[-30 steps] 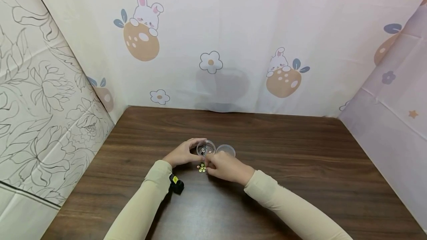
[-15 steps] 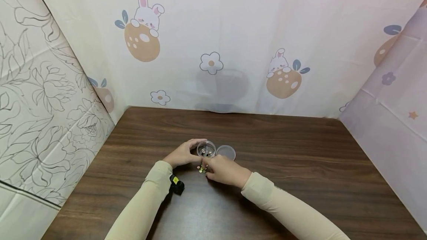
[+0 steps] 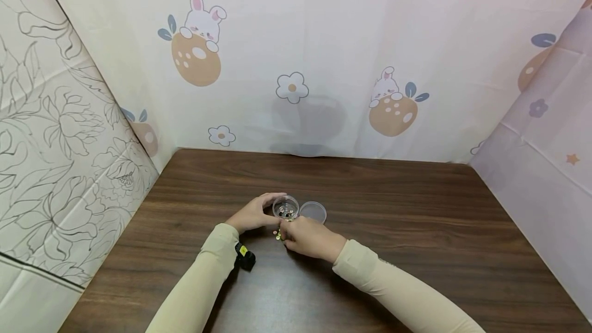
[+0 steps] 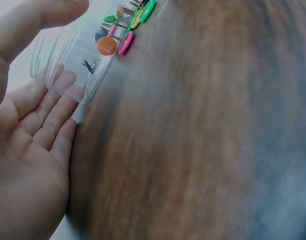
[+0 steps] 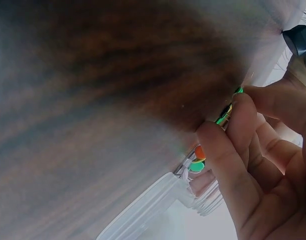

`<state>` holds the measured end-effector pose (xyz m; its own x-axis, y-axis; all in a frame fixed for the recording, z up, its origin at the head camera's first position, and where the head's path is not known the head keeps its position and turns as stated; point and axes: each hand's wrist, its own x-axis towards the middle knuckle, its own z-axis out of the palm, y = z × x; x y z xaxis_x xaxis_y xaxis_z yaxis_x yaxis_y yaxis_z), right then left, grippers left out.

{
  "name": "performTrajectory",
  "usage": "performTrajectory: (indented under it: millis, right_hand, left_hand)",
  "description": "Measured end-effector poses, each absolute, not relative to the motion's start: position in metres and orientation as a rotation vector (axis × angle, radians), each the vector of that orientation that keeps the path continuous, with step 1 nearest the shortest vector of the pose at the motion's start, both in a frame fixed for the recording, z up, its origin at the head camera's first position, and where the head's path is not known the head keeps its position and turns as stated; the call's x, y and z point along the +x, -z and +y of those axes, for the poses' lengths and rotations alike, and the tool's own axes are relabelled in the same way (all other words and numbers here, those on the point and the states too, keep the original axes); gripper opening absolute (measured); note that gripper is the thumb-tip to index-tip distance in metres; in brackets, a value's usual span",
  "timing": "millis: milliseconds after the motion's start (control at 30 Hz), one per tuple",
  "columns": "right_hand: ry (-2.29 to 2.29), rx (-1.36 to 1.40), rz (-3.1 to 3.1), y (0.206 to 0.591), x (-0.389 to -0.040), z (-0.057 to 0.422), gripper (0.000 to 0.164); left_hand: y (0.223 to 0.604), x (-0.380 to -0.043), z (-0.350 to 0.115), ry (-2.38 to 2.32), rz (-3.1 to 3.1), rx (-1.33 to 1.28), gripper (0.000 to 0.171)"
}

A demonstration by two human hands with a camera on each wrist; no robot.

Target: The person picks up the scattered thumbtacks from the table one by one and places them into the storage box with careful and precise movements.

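Observation:
My left hand (image 3: 252,215) grips a clear round tub (image 3: 286,200), thumb on one side and fingers on the other. Inside the tub lie several thumbtacks (image 4: 107,46) with orange, pink, green, yellow and dark heads. Just in front of the tub, my right hand (image 3: 312,239) has its fingertips down at a small group of loose thumbtacks (image 3: 277,237) on the table. Its thumb and fingers pinch at a green-headed thumbtack (image 5: 239,90) in the right wrist view; other tacks sit close beside it, partly hidden by the fingers.
To the right of the tub, a clear round lid (image 3: 313,211) lies flat on the dark wood table (image 3: 393,209). A black device (image 3: 246,259) with a yellow mark sits at the left wrist. Printed cloth (image 3: 324,55) hangs along the table's back and sides.
My right hand has moved from the tub's rim toward me, down to the loose tacks, uncovering more of the lid. The left hand and tub have stayed in place.

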<state>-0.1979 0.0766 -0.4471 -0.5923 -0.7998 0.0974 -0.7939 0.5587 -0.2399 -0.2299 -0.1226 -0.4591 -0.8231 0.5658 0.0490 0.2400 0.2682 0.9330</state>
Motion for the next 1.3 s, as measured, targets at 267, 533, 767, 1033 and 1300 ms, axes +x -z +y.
performTrajectory:
  millis: [267, 533, 767, 1033, 1300]
  right_hand:
    - [0.396, -1.394, 2.751, 0.447, -0.197, 0.077, 0.006]
    - [0.396, -1.403, 2.760, 0.448, -0.197, 0.078, 0.005]
    - [0.411, -1.419, 2.761, 0.448, -0.198, 0.078, 0.007]
    - [0.500, -1.434, 2.707, 0.445, -0.200, 0.081, 0.006]
    - [0.577, -1.452, 2.685, 0.441, -0.204, 0.086, 0.007]
  left_hand:
    - [0.461, -0.230, -0.122, -1.565, 2.261, 0.726, 0.068]
    - [0.482, -0.239, -0.124, -1.580, 2.268, 0.705, 0.070]
    - [0.492, -0.245, -0.125, -1.567, 2.300, 0.676, 0.068]
    - [0.476, -0.238, -0.125, -1.551, 2.288, 0.702, 0.068]
    - [0.459, -0.231, -0.124, -1.525, 2.263, 0.741, 0.069]
